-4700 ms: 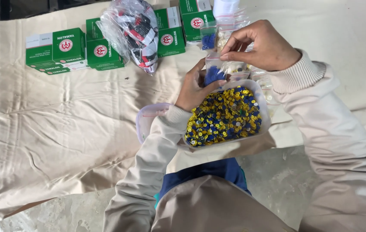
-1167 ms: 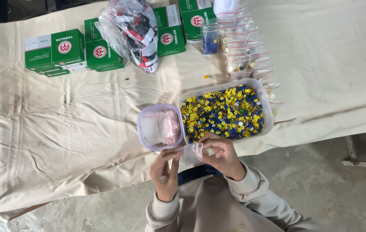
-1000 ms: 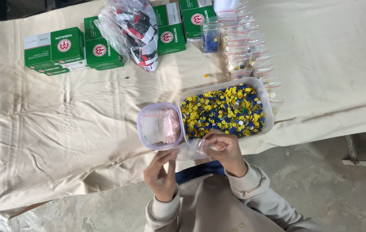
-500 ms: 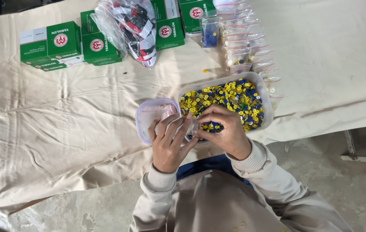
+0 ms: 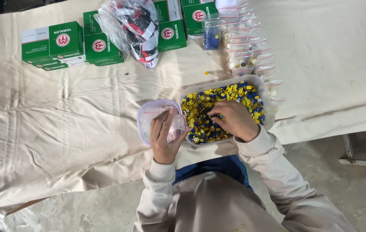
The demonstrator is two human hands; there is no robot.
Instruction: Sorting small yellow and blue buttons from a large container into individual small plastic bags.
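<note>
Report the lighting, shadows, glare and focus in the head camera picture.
Head view: soft, even light; faint shadows in the folds of the cream cloth. Mild glare on the clear bags and the plastic-wrapped bundle. Left hand, right hand and the tub of yellow and blue pieces look sharp; slight wide-angle bend at the edges.

Yellow and blue buttons (image 5: 234,96) fill a white tub (image 5: 263,86). The boxes (image 5: 62,43) are green and white with red round marks. The tablecloth (image 5: 62,129) is plain cream.
</note>
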